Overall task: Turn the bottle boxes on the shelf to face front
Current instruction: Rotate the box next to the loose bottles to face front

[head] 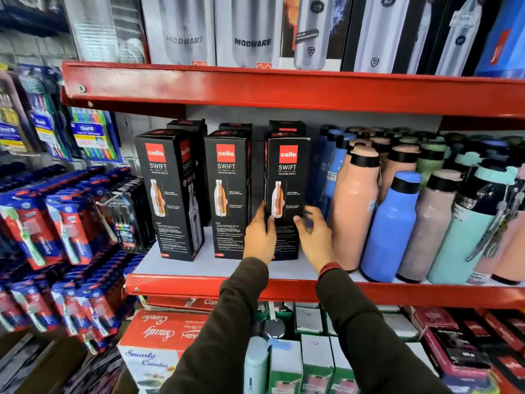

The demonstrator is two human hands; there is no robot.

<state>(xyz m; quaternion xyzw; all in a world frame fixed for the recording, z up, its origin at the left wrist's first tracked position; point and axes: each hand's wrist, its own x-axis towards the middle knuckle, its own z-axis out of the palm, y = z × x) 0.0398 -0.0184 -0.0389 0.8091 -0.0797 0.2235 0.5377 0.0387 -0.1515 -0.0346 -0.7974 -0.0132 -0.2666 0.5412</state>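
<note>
Both hands at the right-hand black bottle box on the middle shelf

I saw three black bottle boxes standing upright along the front of the red-edged shelf [284, 288]: the left box [170, 194] was turned slightly so that a side panel showed, the middle box [227, 194] faced front, and the right box [287, 189] faced front. My left hand [260, 237] gripped the lower left edge of the right box, thumb on its front face, the other fingers [261, 211] wrapped around its left side. My right hand [315, 237] was at the lower right edge of the same box, fingers spread and blurred; I could not tell whether they touched it. Loose pink bottles [355, 209] and blue bottles [392, 223] stood just beside the box on the right
</note>
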